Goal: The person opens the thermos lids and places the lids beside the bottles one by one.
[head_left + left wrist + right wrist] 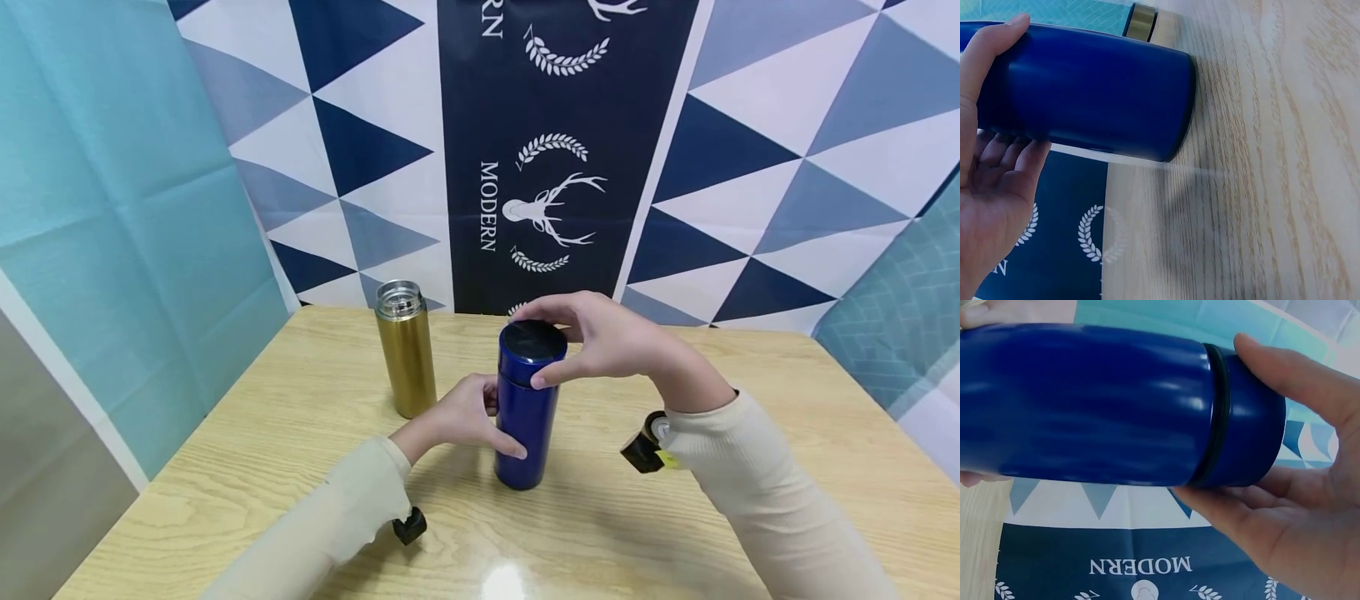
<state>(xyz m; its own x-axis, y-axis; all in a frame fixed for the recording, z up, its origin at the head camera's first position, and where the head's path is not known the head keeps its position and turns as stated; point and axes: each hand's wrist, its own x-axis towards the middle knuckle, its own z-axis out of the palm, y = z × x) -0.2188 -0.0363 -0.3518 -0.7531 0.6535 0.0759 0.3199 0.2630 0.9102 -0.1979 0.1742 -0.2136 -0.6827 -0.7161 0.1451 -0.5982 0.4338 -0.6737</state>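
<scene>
A blue thermos flask [527, 433] with a dark glossy top stands upright in front of me. My left hand [468, 412] grips its body, the thumb on the near side, as the left wrist view also shows. At the top, my right hand [600, 337] holds the blue lid [1250, 419] between thumb and fingers. A dark ring marks the seam between lid and body in the right wrist view. Left of and behind the blue flask stands a gold thermos flask [411, 362], its silver threaded mouth uncovered. Whether the blue base touches the table is hard to tell.
A light wood table [225, 500] bears the flasks. A short gold piece with dark edges [1141, 22] shows behind the blue flask in the left wrist view. Patterned cloth [555, 167] hangs behind the table, with teal cloth [127, 183] at the left.
</scene>
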